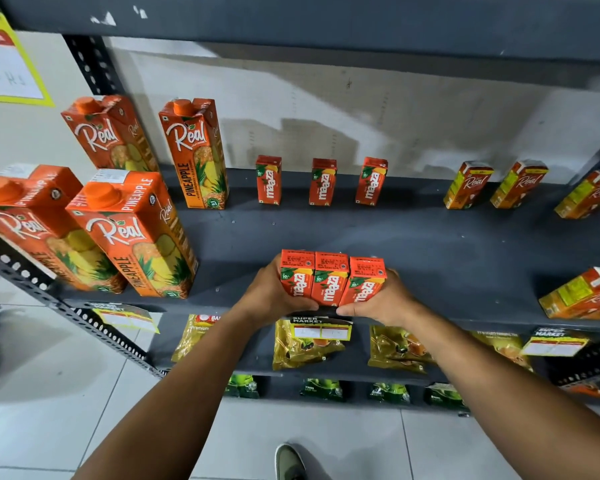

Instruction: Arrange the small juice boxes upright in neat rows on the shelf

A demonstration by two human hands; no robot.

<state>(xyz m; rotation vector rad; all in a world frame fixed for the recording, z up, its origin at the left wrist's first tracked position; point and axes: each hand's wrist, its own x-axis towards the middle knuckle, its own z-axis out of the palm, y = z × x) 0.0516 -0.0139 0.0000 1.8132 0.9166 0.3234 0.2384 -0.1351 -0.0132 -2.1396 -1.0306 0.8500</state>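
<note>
**shelfwatcher:** so what's the grip doing here?

**aisle9:** both hands are clamped onto one bunch. The left hand (269,294) presses the left side and the right hand (383,299) the right side of three Maaza boxes (329,282), squeezed together side by side, upright, touching each other. Thumbs run along the bottom front. So each grip is closed on that trio, not wide at all.

**shelfwatcher:** and where's the trio sitting?

**aisle9:** at the front edge of the dark grey shelf (430,244), about the middle. Can't tell if the bottoms are resting on it or just above it (the thumbs cover that bit).

**shelfwatcher:** anything behind?

**aisle9:** yep, a back row of Maaza boxes (323,181), three of them, upright but spaced apart, near the wall. Right of those, small Real boxes (468,185) stand in the back row, plus one more (584,294) at the front right. Far left are tall Real pineapple cartons (132,233), two in front, two behind. Below the shelf edge hang price tags (321,330), with yellow packets (305,348) on the lower shelf.
</note>
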